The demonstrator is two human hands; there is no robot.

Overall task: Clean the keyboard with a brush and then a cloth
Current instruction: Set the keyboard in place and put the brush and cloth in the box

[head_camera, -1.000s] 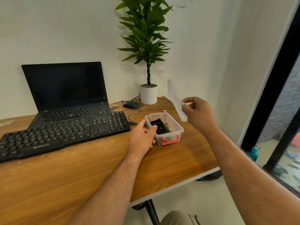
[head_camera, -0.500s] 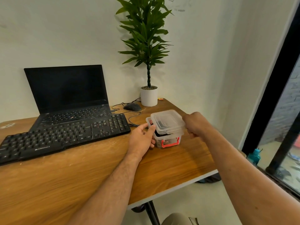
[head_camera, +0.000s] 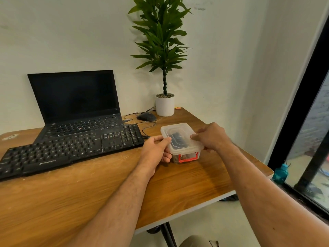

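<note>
A black keyboard (head_camera: 71, 148) lies across the wooden table (head_camera: 89, 193), in front of the laptop. To its right stands a small clear plastic box (head_camera: 185, 152) with red clips, and a clear lid (head_camera: 179, 138) sits on top of it. Dark items show through the lid. My left hand (head_camera: 156, 150) grips the box and lid at their left edge. My right hand (head_camera: 211, 138) pinches the lid's right edge. No brush or cloth is plainly visible.
An open black laptop (head_camera: 78, 104) stands behind the keyboard. A black mouse (head_camera: 146, 116) with its cable and a white potted plant (head_camera: 165, 104) sit at the back. The table's right edge is near a dark window frame (head_camera: 299, 97); a teal bottle (head_camera: 280, 173) stands on the floor.
My right hand brought the lifted lid down from above and set it on the box. My left hand stayed at the box's left side.
</note>
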